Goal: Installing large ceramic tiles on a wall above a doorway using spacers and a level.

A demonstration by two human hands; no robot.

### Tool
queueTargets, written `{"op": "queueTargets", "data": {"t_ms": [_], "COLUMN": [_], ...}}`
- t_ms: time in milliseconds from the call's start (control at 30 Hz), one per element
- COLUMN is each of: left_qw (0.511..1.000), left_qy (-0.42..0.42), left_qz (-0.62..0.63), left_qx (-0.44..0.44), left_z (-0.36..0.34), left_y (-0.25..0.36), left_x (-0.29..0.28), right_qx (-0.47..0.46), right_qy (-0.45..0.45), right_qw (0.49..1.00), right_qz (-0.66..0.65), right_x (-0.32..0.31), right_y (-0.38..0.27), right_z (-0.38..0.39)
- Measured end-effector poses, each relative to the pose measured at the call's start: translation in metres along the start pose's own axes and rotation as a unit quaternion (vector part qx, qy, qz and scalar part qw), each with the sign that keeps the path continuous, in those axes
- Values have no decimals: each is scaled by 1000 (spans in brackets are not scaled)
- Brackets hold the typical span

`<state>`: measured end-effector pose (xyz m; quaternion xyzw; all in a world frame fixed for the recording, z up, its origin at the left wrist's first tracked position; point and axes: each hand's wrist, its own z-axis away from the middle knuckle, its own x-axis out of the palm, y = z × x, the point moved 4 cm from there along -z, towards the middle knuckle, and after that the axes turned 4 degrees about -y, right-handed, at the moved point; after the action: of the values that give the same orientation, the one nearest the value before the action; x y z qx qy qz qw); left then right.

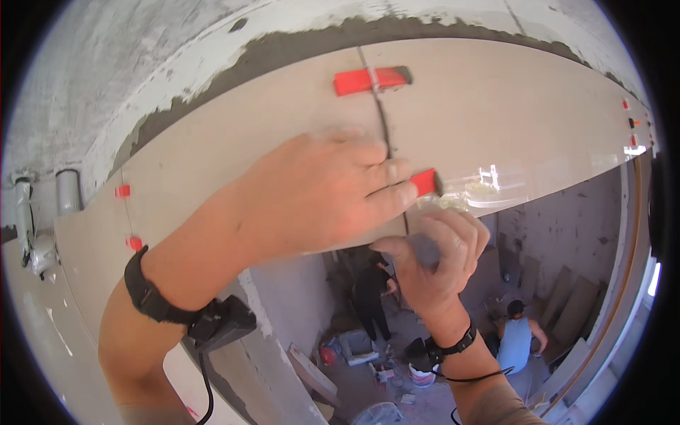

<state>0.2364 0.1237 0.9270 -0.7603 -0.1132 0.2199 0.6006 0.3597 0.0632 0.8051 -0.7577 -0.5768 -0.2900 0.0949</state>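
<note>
My left hand [333, 188] lies over a glossy beige tile panel [496, 106], fingers spread and slightly blurred, across a dark vertical joint. Its fingertips are beside a red levelling wedge [425, 183]; another red wedge [354, 82] sits higher on the joint, through a pale clip. My right hand [439, 265] is at the panel’s lower edge, just below my left, fingers bent and thumb apart, with nothing visible held. Both wrists wear black straps with devices and cables.
Small red spacers [122, 190] dot the panel left and right. Pipes [67, 191] stand at left. Below are two people [365, 290] [518, 343], a bucket [421, 375], leaning boards [574, 308] and scattered materials. A rough plastered ceiling [106, 49] borders the panel above.
</note>
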Motion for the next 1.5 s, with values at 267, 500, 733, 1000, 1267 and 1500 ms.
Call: {"op": "queueTargets", "data": {"t_ms": [267, 500, 733, 1000, 1267, 1500], "left_qw": [997, 946, 888, 847, 858, 852], "left_qy": [64, 145, 174, 165, 205, 137], "left_qz": [31, 41, 160, 228, 275, 285], "left_qx": [-6, -287, -394, -450, -383, -417], "left_z": [2, 38, -16, -25, -40, -29], "left_y": [13, -13, -103, -108, -110, -116], "left_x": [4, -22, -5, 7, 13, 3], "right_qx": [-10, 12, 1, 48, 67, 83], "right_qy": [4, -43, -103, -102, -123, -111], "right_qw": [999, 999, 994, 993, 990, 990], "right_qz": [41, 0, -41, -37, -30, -26], "right_x": [-9, -40, -97, -140, -158, -170], "right_y": [-3, -11, -5, 34, 47, 57], "right_z": [-6, -19, -15, 3, 7, -1]}}
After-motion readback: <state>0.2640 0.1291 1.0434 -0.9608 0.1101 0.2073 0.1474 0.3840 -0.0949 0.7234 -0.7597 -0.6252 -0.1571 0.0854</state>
